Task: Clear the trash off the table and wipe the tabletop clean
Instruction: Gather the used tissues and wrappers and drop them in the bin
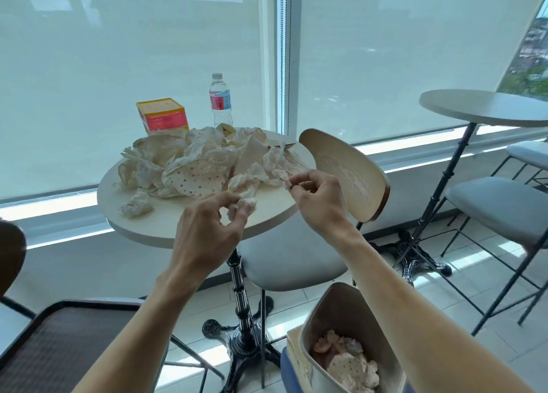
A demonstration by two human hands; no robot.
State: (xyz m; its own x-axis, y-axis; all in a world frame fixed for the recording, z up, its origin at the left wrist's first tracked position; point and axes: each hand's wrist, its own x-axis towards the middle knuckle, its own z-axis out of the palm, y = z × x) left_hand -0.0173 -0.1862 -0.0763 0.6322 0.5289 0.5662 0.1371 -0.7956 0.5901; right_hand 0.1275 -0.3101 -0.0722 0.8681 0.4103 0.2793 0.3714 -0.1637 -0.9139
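Head view: round white counter [166,229] on a black pedestal, set against the window blinds. Far half is covered by a pile of crumpled paper trash [204,158], including a dotted wrapper [197,179]. One loose crumpled wad [136,204] sits apart from the pile, near the left front edge.

Left hand [204,229] is over the front edge of the counter, fingers [237,215] curled and pinching a small crumpled paper scrap [247,204]. Right hand [318,200] is just right of it, at the counter's right edge, thumb and fingertips pinched on another paper scrap [283,175] that touches the edge of the pile.

Behind the pile: orange-and-red box [162,115] and an upright water bottle [221,100], both near the window.

Floor, lower right: open bin [332,312] below the right forearm, already holding crumpled paper and a dotted wrapper. Wooden-backed chair [344,176] stands just beside the counter on the right. Second round table [486,108] well apart at far right.
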